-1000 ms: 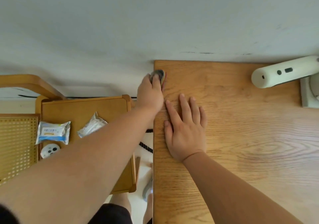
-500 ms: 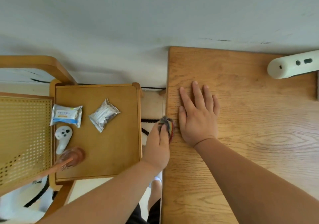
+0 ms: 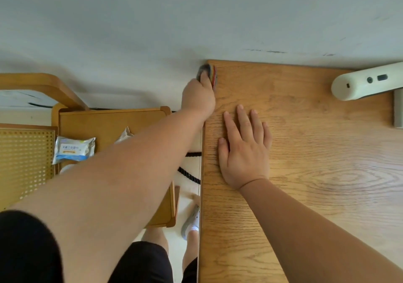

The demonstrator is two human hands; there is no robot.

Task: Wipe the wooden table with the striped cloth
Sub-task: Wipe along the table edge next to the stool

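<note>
Striped cloth [image 3: 213, 76]: we see it bunched in the left grip [image 3: 199, 98], which grasps it at the tabletop [image 3: 316, 151] corner; the right grip [image 3: 245, 149], released, lies flat just beside, nearer us.

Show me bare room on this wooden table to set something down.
The widest bare stretch of the wooden table lies right of the right hand, nearer than the white device, reaching the near edge. A smaller patch lies along the wall between the striped cloth and that device. Crowded: the left edge, where the left hand grips the cloth beside the right hand.
</note>
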